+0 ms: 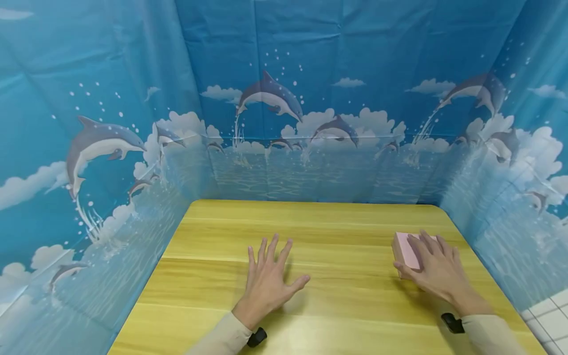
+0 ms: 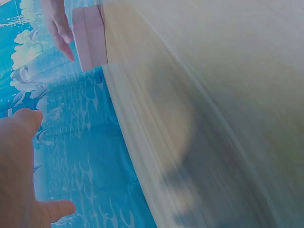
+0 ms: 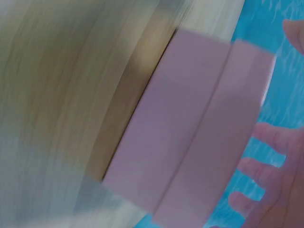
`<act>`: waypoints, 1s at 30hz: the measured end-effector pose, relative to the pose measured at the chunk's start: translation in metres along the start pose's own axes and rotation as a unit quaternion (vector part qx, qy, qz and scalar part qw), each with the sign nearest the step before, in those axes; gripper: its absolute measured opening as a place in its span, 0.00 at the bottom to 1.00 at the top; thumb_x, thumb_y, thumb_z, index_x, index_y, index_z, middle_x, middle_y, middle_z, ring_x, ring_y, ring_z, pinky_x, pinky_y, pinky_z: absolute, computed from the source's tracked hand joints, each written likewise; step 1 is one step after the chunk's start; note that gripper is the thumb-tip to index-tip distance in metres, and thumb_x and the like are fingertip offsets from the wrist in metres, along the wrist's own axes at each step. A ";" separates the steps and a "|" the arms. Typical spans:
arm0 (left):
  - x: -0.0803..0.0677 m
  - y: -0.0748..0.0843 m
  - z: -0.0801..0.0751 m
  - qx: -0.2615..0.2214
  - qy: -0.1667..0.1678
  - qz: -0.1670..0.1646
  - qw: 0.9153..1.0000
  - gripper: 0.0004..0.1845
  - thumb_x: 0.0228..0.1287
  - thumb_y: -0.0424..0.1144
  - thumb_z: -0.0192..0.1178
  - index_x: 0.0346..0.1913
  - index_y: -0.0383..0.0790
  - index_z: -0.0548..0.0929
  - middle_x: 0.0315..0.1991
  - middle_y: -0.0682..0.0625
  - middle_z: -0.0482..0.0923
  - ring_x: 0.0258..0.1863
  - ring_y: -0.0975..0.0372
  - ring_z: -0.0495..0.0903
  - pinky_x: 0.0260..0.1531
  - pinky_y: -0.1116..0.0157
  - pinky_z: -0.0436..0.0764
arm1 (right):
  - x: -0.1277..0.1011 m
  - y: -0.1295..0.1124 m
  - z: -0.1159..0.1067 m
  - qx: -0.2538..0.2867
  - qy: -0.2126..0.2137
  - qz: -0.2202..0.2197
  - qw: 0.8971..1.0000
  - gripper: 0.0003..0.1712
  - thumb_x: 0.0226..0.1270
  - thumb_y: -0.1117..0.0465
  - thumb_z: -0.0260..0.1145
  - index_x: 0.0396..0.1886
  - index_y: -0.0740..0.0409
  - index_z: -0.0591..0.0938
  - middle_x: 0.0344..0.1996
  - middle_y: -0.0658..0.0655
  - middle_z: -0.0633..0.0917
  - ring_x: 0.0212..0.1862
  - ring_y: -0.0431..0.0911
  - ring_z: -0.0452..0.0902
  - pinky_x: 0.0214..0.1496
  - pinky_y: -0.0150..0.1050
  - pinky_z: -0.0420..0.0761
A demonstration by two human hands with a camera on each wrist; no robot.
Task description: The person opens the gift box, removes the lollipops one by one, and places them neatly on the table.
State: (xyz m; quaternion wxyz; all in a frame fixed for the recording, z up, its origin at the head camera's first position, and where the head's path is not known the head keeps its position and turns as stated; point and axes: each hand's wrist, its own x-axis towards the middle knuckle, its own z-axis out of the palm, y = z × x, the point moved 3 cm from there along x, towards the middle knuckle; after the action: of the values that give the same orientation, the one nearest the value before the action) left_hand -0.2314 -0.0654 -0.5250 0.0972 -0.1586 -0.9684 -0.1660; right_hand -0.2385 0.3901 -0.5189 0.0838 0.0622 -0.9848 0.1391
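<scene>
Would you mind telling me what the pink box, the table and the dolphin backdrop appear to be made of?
Pink box: likely matte cardboard; flat faces, and a seam suggests a lid.
Table: wood or wood-look laminate; yellow grain bands, mild sheen.
Dolphin backdrop: thin printed plastic sheet or fabric; fold creases show.

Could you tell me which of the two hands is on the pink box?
The right hand, fingers over the pink box; the left hand lies flat on the table.

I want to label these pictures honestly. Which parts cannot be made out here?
- Pink box: the right hand covers most of its top in the head view.
- Right wrist view: motion blur, so the grip on the box stays unclear.
- Left wrist view: the table is smeared; the left hand is cut by the edge.
</scene>
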 end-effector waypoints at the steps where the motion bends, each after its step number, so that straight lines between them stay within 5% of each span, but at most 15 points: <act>1: 0.000 0.000 0.001 -0.001 0.001 0.001 1.000 0.56 0.75 0.84 0.58 0.96 0.62 0.60 0.97 0.42 0.53 0.95 0.33 0.54 0.89 0.20 0.49 | 0.000 0.004 0.001 0.001 -0.008 0.004 1.000 0.58 0.80 0.26 0.71 0.90 0.61 0.69 0.89 0.82 0.61 0.86 0.89 0.49 0.77 0.95 0.50; 6: 0.001 0.004 0.003 -0.002 0.009 0.012 1.000 0.54 0.76 0.83 0.60 0.94 0.58 0.65 0.96 0.41 0.57 0.94 0.33 0.59 0.88 0.20 0.52 | 0.000 0.014 0.003 0.003 -0.046 0.012 0.999 0.58 0.83 0.25 0.67 0.92 0.61 0.67 0.89 0.85 0.59 0.86 0.90 0.49 0.76 0.95 0.59; 10: 0.002 0.010 0.006 -0.010 0.006 0.022 1.000 0.53 0.76 0.82 0.60 0.94 0.59 0.66 0.95 0.41 0.59 0.93 0.34 0.60 0.89 0.20 0.53 | 0.001 0.016 0.002 -0.001 -0.054 0.017 0.998 0.57 0.84 0.25 0.66 0.93 0.60 0.66 0.89 0.85 0.59 0.84 0.91 0.51 0.66 0.97 0.68; 19: 0.005 0.022 0.016 -0.021 -0.008 0.048 0.999 0.50 0.76 0.80 0.63 0.92 0.59 0.71 0.94 0.42 0.62 0.92 0.36 0.63 0.88 0.21 0.56 | 0.002 0.010 -0.001 -0.008 -0.053 0.013 0.999 0.59 0.79 0.22 0.69 0.91 0.57 0.69 0.87 0.84 0.61 0.79 0.91 0.56 0.61 0.95 0.72; 30: 0.011 0.042 0.032 -0.034 -0.075 0.089 0.993 0.47 0.80 0.78 0.61 0.93 0.62 0.69 0.95 0.46 0.60 0.94 0.41 0.61 0.88 0.22 0.58 | -0.004 -0.017 -0.007 -0.014 -0.058 -0.015 0.998 0.59 0.73 0.21 0.75 0.90 0.51 0.75 0.84 0.76 0.71 0.76 0.84 0.63 0.49 0.85 0.83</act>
State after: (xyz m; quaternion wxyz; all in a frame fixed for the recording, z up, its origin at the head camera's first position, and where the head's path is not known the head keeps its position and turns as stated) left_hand -0.2320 -0.0131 -0.5397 0.0336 -0.2598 -0.9487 -0.1772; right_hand -0.2313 0.3762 -0.5086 0.0290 0.0843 -0.9887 0.1204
